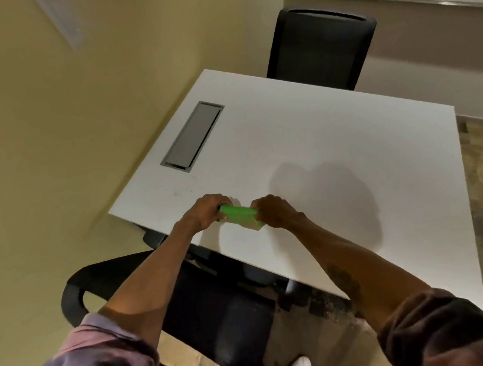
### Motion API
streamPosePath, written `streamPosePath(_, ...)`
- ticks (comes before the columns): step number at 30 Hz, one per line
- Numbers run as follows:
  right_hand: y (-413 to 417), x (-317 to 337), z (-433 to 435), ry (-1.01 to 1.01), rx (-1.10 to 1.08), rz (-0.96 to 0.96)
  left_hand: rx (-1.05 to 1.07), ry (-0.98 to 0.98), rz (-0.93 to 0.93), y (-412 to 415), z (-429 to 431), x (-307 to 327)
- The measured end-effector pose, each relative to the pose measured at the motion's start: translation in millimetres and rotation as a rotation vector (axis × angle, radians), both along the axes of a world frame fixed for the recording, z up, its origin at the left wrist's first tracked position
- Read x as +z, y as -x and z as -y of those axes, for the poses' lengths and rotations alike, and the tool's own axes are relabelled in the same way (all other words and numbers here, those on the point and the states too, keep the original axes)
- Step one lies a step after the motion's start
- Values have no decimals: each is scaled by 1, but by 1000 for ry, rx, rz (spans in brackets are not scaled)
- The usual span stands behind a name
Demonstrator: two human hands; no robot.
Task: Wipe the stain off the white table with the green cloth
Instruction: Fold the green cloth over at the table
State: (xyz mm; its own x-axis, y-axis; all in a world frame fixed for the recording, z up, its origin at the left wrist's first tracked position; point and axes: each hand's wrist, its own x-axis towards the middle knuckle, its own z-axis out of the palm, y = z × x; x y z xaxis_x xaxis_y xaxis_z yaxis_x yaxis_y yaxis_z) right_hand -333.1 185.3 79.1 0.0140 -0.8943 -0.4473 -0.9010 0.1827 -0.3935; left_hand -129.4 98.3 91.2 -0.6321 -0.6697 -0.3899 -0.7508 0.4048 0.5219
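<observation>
Two faint dark specks (176, 192) sit near the left edge of the white table (332, 154), which I'd guess is the stain. The left hand (205, 212) and right hand (273, 212) each pinch one end of the green cloth (241, 215), held taut just above the near edge. I'd bunch it into one hand, slide left and press flat over the specks before rubbing.

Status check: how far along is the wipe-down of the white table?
Done: the green cloth is picked up, held between the left hand and right hand just above the near edge of the white table. In hand: it looks bunched or folded, not yet pressed flat. Left: faint dark specks near the grey cable hatch appear unwiped.
</observation>
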Motion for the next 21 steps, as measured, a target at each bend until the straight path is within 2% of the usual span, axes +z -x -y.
streamPosePath(6,-56,-9,92,116,120,-3,39,102,26,-61,67,-10)
streamPosePath(11,-102,-18,160,150,105,63,89,166,91,-108,109,-26)
streamPosePath(21,-153,-63,226,231,236,133,279,365,152,-146,114,-91)
